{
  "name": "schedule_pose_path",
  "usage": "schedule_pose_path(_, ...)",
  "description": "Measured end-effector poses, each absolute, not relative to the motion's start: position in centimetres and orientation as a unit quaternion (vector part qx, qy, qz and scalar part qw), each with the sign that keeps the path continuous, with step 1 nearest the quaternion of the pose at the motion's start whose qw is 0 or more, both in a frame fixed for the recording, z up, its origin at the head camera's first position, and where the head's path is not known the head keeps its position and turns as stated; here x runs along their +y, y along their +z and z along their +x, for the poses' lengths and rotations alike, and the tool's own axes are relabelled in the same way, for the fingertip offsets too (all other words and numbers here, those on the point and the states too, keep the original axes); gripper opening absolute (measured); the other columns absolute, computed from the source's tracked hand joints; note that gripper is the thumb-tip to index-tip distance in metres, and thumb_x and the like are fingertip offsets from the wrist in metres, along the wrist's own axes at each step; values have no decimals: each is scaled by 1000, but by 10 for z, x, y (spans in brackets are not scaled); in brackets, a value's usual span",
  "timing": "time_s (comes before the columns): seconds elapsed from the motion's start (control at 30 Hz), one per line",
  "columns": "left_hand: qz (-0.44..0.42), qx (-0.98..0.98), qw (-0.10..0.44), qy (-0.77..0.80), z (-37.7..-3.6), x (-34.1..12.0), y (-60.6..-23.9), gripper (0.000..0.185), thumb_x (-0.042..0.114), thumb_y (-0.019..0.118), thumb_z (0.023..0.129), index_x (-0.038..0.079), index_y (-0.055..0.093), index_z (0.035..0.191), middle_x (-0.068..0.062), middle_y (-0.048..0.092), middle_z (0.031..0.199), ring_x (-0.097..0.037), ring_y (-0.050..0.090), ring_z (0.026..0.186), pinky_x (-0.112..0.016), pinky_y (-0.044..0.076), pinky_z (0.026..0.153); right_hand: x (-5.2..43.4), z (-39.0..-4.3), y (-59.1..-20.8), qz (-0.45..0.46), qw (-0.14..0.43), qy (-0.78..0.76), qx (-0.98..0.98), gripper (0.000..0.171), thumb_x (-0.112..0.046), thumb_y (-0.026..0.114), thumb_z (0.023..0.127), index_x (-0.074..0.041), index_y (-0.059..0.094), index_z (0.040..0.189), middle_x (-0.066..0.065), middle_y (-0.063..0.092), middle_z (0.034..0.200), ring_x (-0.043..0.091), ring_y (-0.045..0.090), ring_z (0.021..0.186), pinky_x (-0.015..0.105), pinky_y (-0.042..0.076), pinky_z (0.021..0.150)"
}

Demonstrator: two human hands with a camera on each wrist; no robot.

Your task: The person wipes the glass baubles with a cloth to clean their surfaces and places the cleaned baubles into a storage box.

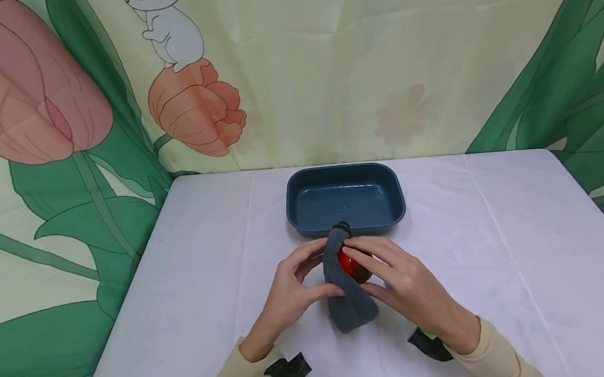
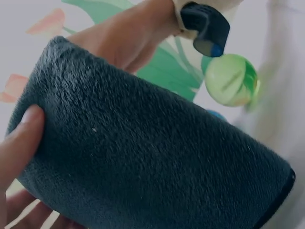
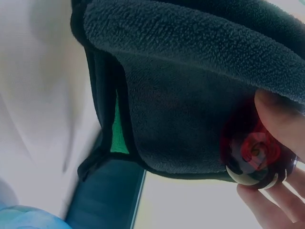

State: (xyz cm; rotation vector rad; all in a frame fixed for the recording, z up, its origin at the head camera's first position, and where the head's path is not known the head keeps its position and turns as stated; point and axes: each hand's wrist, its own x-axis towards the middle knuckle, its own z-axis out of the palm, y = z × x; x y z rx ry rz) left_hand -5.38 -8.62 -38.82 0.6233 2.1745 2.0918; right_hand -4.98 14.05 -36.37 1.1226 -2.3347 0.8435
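A dark grey plush cloth [image 1: 353,310] hangs folded between the two hands, close in front of the tray. My left hand [image 1: 298,285] grips the cloth from its left side, thumb [image 2: 25,138] pressed against the fabric. With fingertips and thumb my right hand [image 1: 408,277] holds a shiny red see-through ball [image 1: 354,265] up against the cloth. Through the ball a swirled, rose-like shape shows in the right wrist view, where the ball [image 3: 259,152] is partly covered by the fingers.
Just beyond the hands, a dark blue rectangular tray [image 1: 345,200] stands at the table's back edge. A clear green ball [image 2: 231,80] lies below the right wrist, mostly hidden in the head view. A pale blue ball [image 3: 33,218] is nearby. White cloth covers the table [image 1: 223,255].
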Motion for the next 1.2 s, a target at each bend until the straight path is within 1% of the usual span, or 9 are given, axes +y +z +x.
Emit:
schedule_pose_path(0.27,251,721,30,645,-56,-84,-394,82,3,88,70,15,54,143,-1,58,141,-18,56,128,-33,50,104,145,-49,-365,423,161,273,-849,83,0,93,61,-7,60,136,8,58,139,24,55,126,34,56,94)
schedule_pose_path(0.4,269,733,23,625,-58,-83,-395,87,6,91,67,15,52,144,0,58,141,-17,56,128,-34,51,104,145,-50,-364,426,163,268,-849,80,-2,93,61,-7,61,134,8,58,139,24,56,125,35,57,92)
schedule_pose_path(0.63,293,746,5,598,-59,-80,-397,97,14,94,64,15,46,148,-1,56,144,-17,55,130,-35,50,105,143,-51,-364,418,161,274,-851,79,-3,92,63,-8,61,135,8,59,138,23,56,125,36,56,94)
schedule_pose_path(0.73,288,747,5,599,-59,-78,-397,96,14,93,66,15,45,149,-1,56,143,-16,56,129,-34,52,103,142,-51,-364,416,166,273,-851,80,-2,92,62,-8,61,135,8,59,138,24,56,125,37,57,92)
schedule_pose_path(0.87,260,735,13,626,-58,-75,-395,89,11,91,68,16,49,146,-1,60,139,-16,61,122,-32,54,99,141,-51,-364,411,172,277,-851,82,1,92,61,-8,60,135,9,59,137,24,57,124,37,58,89)
schedule_pose_path(0.97,234,726,14,646,-57,-74,-394,82,9,91,70,16,54,142,-1,63,135,-16,64,116,-32,57,95,140,-50,-363,406,175,284,-851,82,6,91,61,-8,60,136,8,60,137,24,57,124,33,56,93)
schedule_pose_path(1.07,216,726,2,653,-57,-74,-394,75,10,90,71,17,58,138,-1,65,132,-16,66,112,-32,58,91,139,-50,-364,407,183,294,-845,80,9,88,62,-8,60,135,9,59,138,24,57,124,25,48,104)
schedule_pose_path(1.13,206,728,-7,654,-57,-74,-394,71,11,90,72,18,60,136,0,67,129,-16,67,110,-32,59,89,137,-50,-365,413,192,298,-839,75,6,88,66,-6,60,135,10,59,138,25,57,124,22,42,109)
schedule_pose_path(1.2,198,729,-13,655,-57,-74,-394,68,12,89,72,18,62,134,0,68,127,-16,68,109,-32,59,87,136,-50,-366,419,199,301,-833,66,-1,86,74,-5,61,134,11,59,137,26,58,124,21,40,111)
